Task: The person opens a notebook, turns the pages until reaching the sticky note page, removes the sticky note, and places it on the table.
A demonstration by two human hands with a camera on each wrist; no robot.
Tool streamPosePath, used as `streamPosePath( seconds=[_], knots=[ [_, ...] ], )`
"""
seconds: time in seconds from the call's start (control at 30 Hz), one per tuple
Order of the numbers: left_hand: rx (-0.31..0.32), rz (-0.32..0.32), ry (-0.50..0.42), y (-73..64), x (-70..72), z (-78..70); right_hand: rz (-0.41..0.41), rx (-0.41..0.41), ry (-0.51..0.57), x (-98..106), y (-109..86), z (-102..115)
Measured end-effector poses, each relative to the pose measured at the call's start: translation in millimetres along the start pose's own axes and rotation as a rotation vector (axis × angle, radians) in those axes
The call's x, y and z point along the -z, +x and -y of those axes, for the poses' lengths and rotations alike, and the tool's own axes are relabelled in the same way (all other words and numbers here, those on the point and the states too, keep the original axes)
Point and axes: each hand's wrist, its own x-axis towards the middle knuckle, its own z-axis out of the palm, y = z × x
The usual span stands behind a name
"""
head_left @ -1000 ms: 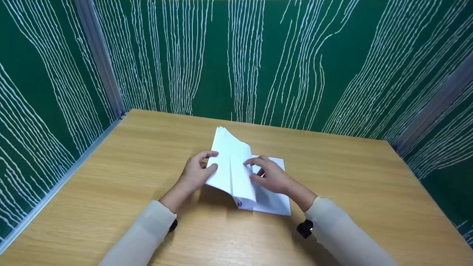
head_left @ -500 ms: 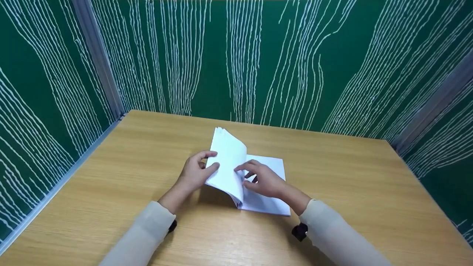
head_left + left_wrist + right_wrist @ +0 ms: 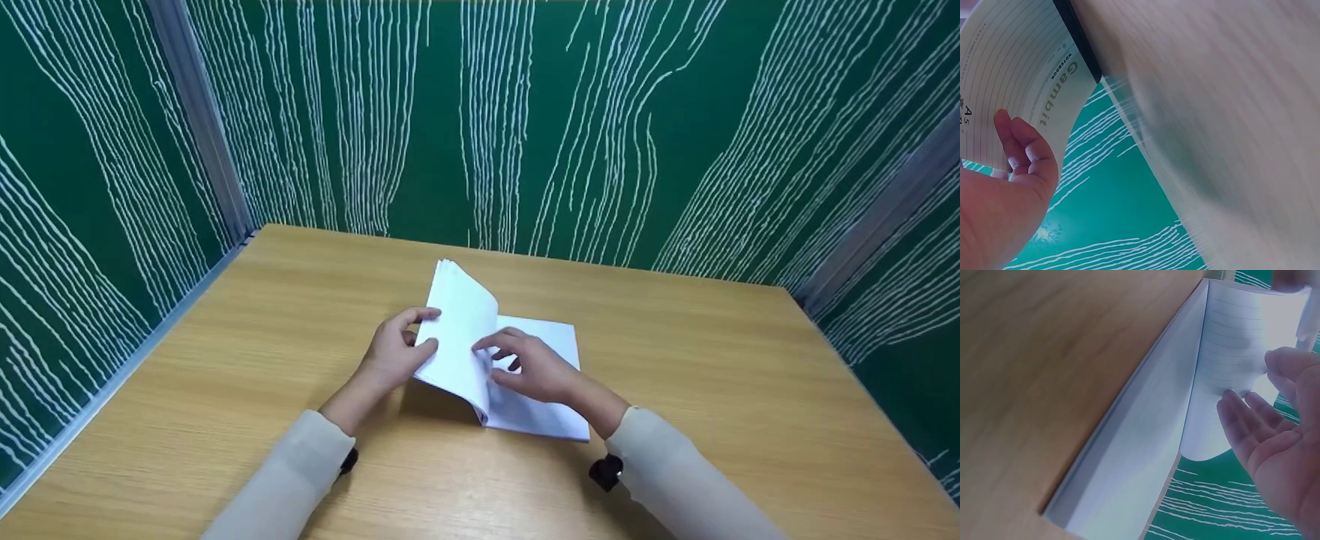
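A lined notebook [image 3: 459, 319] stands open on the wooden table, its left part raised at a slant and its right page [image 3: 536, 416] lying flat. My left hand [image 3: 391, 351] grips the raised outer edge, thumb on the page and fingers behind on the cover. In the left wrist view that cover [image 3: 1044, 67] reads "Gambit", "NOTEBOOK" and "A5", beside a dark spine [image 3: 1081, 42]. Over the flat page my right hand [image 3: 540, 369] reaches with bent, spread fingers, the fingertips [image 3: 1229, 395] touching the raised page near the fold. Thumb and fingers stay apart there.
Wooden tabletop [image 3: 247, 315] surrounds the notebook. Green panels [image 3: 427, 150] with wavy white lines rise behind and at both sides, joined by grey corner posts [image 3: 206, 127]. Each wrist carries a small black device [image 3: 606, 472] below the pale sleeve [image 3: 675, 465].
The loose pages that bulged to the right have gone over onto the raised left part. My right hand has moved slightly left with them; my left hand keeps its grip.
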Motion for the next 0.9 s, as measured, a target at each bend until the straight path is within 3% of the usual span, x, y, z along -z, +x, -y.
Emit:
streamPosePath(
  seconds=[0.23, 0.4, 0.57, 0.9],
  knots=[
    [-0.004, 0.033, -0.048, -0.9, 1.9, -2.1, -0.132, -0.123, -0.040, 8, -0.1, -16],
    [0.005, 0.097, -0.072, -7.5, 5.5, -17.5, -0.202, -0.258, -0.114, 17, -2.2, -34],
    [-0.003, 0.137, -0.081, -14.7, 8.6, -29.9, -0.228, -0.345, -0.188, 23, -7.6, -52],
    [-0.034, 0.143, -0.111, -13.2, 9.5, -27.4, -0.204, -0.426, -0.335, 33, -13.7, -82]
  ],
)
